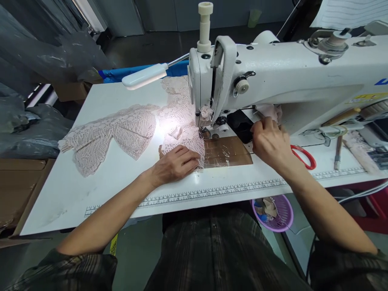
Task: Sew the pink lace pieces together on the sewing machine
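A pale pink lace fabric (121, 131) lies spread over the white table (91, 190), its right end under the needle of a white sewing machine (273, 76). My left hand (176, 163) lies flat on the lace just left of the needle, fingers together and pressing it down. Beside the machine's arm my right hand (268, 141) is closed, fingers curled around something small that I cannot make out, near a black block (241, 123) and a scrap of pink fabric (271, 111).
Red-handled scissors (303, 155) lie right of my right hand, with tools (338, 151) further right. A lamp (144, 76) shines on the needle area. A purple basket (273, 212) hangs below the table edge. Cardboard boxes (18, 186) and grey plastic stand to the left.
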`<action>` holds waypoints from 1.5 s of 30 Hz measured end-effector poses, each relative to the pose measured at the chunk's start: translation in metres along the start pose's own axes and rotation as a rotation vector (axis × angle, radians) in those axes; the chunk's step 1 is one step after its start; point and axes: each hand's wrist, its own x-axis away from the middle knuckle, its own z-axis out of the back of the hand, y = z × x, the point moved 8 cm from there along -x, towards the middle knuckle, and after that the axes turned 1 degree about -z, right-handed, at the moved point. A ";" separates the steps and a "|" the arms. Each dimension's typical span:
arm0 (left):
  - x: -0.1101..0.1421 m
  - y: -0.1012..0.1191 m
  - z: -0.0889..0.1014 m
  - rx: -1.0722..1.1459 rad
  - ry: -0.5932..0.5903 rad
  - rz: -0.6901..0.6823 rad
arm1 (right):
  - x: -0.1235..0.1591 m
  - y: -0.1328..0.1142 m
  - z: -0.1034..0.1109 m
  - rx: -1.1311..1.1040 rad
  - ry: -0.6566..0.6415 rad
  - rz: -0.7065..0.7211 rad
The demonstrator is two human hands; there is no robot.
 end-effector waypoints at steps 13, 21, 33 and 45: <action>0.005 0.000 -0.004 0.019 -0.064 -0.008 | -0.022 -0.093 -0.026 -0.744 -0.121 0.626; 0.011 0.000 -0.008 0.027 -0.034 -0.014 | -0.017 -0.087 -0.029 -0.802 -0.071 0.580; -0.016 -0.027 -0.008 0.332 -0.175 0.088 | -0.004 -0.095 -0.019 -0.570 0.091 0.658; -0.008 -0.023 -0.013 0.146 -0.169 0.052 | -0.006 -0.099 -0.024 -0.401 0.004 0.617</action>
